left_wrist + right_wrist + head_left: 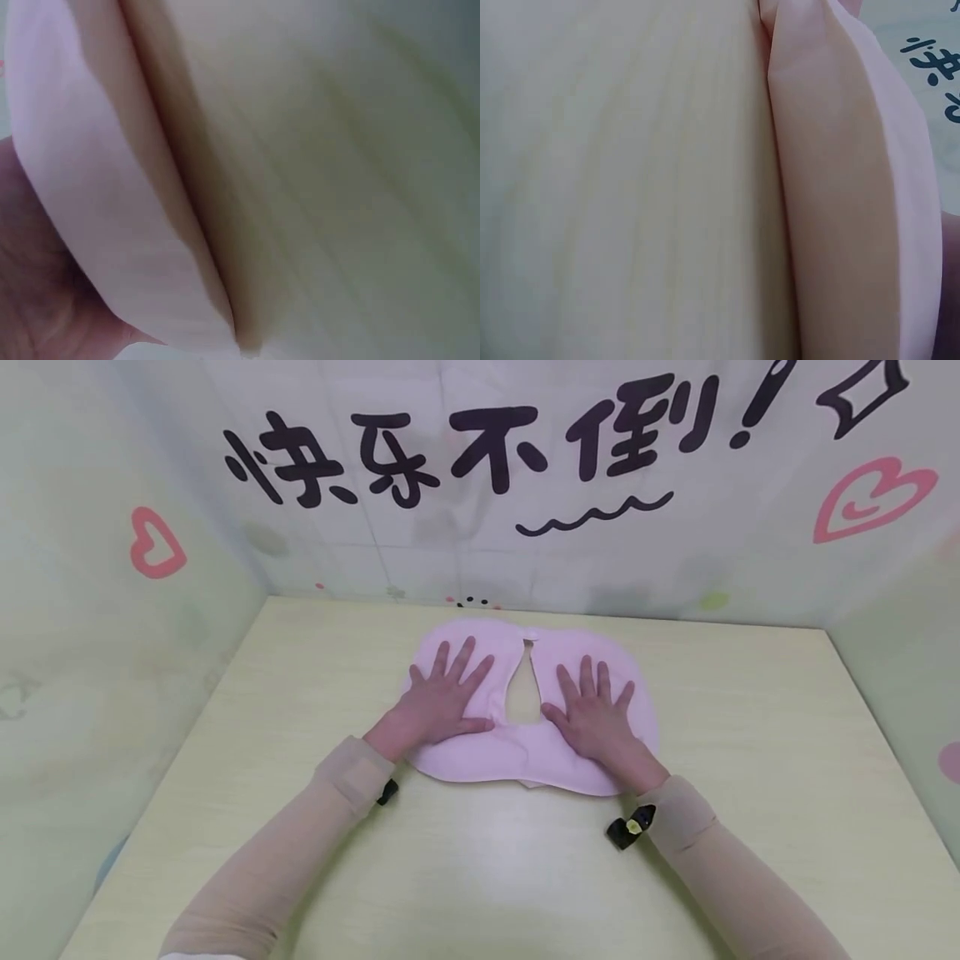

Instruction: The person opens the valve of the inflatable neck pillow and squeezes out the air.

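A pink U-shaped neck pillow (517,756) lies flat on the light wooden table, its two ends meeting at the far side around a teardrop-shaped opening. On its left half rests my left hand (442,697), fingers spread straight and thumb pointing toward the opening. My right hand (596,714) lies likewise on the right half, with its thumb beside the opening. In the left wrist view, the pillow's side edge (112,195) crosses in front of part of the left hand (37,277). The right wrist view shows the pillow's near edge (840,195) standing on the tabletop.
The pale wooden table (750,718) spreads around the pillow. Behind it rises a white printed backdrop (480,560) with dark lettering and hearts, and similar sheets enclose both sides. A small black wrist camera (630,828) hangs under the right wrist.
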`<move>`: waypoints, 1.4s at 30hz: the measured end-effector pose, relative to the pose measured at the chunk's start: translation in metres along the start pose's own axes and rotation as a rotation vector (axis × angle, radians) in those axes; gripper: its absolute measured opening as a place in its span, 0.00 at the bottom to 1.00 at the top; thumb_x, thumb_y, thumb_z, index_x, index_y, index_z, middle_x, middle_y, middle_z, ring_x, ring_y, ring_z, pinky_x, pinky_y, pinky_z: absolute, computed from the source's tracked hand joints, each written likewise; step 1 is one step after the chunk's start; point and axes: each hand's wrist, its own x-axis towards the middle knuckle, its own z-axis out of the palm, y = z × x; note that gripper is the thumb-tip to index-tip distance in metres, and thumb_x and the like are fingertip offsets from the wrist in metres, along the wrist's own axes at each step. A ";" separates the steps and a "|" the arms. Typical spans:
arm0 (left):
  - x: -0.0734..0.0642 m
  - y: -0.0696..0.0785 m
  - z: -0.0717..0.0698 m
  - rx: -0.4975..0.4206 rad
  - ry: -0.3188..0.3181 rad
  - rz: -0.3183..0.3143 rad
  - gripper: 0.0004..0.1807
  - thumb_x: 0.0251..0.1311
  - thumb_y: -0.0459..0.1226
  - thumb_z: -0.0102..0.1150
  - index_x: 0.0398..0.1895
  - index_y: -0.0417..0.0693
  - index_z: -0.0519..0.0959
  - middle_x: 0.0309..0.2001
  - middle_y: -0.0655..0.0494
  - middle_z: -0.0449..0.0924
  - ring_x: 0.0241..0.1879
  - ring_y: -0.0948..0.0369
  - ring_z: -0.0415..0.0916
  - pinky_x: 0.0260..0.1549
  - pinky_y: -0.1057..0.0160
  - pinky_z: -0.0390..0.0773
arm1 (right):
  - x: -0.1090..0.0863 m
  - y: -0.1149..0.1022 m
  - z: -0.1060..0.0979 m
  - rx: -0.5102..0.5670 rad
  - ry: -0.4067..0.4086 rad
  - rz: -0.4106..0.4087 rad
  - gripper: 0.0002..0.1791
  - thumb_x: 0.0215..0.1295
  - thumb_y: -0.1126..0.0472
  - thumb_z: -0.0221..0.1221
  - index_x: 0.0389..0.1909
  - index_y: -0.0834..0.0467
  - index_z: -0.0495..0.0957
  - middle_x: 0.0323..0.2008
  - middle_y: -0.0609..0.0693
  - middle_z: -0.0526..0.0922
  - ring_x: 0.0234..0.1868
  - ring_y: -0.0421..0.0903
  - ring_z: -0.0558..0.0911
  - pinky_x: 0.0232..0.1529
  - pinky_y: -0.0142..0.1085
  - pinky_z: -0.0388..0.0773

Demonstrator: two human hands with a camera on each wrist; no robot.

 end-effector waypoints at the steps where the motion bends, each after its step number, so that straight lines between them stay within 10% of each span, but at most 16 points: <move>1: 0.000 0.000 -0.001 0.004 -0.004 -0.002 0.56 0.65 0.73 0.45 0.85 0.59 0.33 0.82 0.46 0.18 0.78 0.34 0.23 0.59 0.18 0.52 | 0.000 0.000 0.001 0.001 0.004 -0.002 0.42 0.80 0.37 0.43 0.83 0.56 0.47 0.81 0.67 0.34 0.79 0.68 0.32 0.66 0.77 0.28; 16: 0.005 -0.001 -0.014 -0.033 -0.033 0.014 0.54 0.67 0.72 0.43 0.85 0.57 0.37 0.82 0.44 0.21 0.78 0.33 0.26 0.62 0.18 0.47 | 0.001 0.004 -0.001 0.012 -0.004 -0.023 0.42 0.80 0.37 0.41 0.83 0.56 0.45 0.81 0.67 0.33 0.79 0.67 0.31 0.66 0.75 0.25; 26: 0.039 0.005 -0.050 -0.085 0.052 0.048 0.42 0.75 0.65 0.38 0.84 0.57 0.50 0.83 0.51 0.40 0.80 0.39 0.33 0.69 0.26 0.39 | 0.024 0.002 -0.029 -0.063 0.189 -0.111 0.41 0.81 0.40 0.44 0.83 0.58 0.46 0.80 0.68 0.39 0.80 0.67 0.37 0.68 0.74 0.30; 42: 0.064 -0.013 -0.030 -0.161 -0.047 0.002 0.37 0.77 0.64 0.34 0.83 0.63 0.55 0.82 0.52 0.48 0.79 0.38 0.39 0.70 0.28 0.45 | 0.047 0.010 -0.019 -0.004 -0.083 0.031 0.44 0.79 0.32 0.35 0.84 0.54 0.40 0.80 0.68 0.30 0.78 0.70 0.29 0.62 0.80 0.28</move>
